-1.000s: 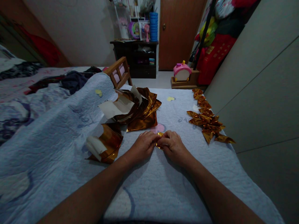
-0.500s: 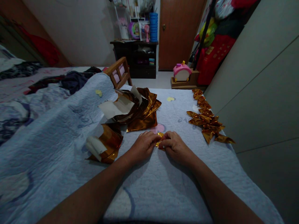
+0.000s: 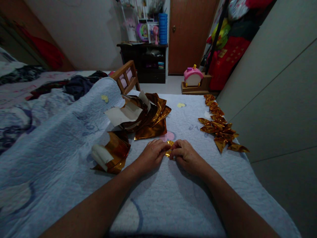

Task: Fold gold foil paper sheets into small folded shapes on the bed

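Between my two hands lies a small folded piece of gold foil paper (image 3: 168, 152), partly hidden by the fingers. My left hand (image 3: 154, 152) grips its left side, fingertips pressed together. On the right side, my right hand (image 3: 186, 155) pinches it between thumb and fingers. Both hands rest low over the blue quilted cover (image 3: 158, 205). Beyond the left hand is a fanned stack of gold foil sheets (image 3: 151, 114) with pale backs. Nearer, left of that hand, sits a smaller curled batch of gold foil sheets (image 3: 116, 153).
Several folded gold foil pieces (image 3: 220, 129) lie in a row along the right edge of the cover, beside a pale cabinet (image 3: 277, 99). A wooden rail (image 3: 126, 77) stands at the far left corner. Farther off are a pink toy (image 3: 193, 76) and a dark shelf (image 3: 143, 62).
The foil between my fingers looks slightly narrower at its near end. Both hands stay almost in the same place, with only slight movement of the right fingers.
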`<state>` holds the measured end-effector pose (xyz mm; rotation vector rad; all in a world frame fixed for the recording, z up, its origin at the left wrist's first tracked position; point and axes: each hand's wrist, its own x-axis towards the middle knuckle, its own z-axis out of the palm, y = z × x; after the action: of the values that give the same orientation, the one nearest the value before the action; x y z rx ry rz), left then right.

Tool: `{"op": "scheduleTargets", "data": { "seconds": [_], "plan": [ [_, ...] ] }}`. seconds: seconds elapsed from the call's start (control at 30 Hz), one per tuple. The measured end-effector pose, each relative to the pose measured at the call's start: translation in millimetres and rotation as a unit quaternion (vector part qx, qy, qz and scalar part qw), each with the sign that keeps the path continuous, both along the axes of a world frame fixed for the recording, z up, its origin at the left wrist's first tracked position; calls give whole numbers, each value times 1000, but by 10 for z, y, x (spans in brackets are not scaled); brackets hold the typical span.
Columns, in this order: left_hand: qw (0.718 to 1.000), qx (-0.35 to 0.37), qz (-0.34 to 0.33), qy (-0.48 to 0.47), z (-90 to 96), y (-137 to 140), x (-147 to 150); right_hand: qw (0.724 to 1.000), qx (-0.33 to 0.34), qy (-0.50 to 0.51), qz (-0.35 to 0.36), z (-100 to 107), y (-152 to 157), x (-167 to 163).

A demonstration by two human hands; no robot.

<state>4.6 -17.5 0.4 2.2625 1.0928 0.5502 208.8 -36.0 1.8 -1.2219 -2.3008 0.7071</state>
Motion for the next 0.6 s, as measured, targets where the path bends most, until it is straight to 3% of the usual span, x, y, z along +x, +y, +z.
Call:
{"op": "scheduleTargets", "data": {
  "seconds": [0.6],
  "plan": [
    [1000,5,4,1,1,3,3,999,10,-35,15,60,-30,-11]
  ]
}}
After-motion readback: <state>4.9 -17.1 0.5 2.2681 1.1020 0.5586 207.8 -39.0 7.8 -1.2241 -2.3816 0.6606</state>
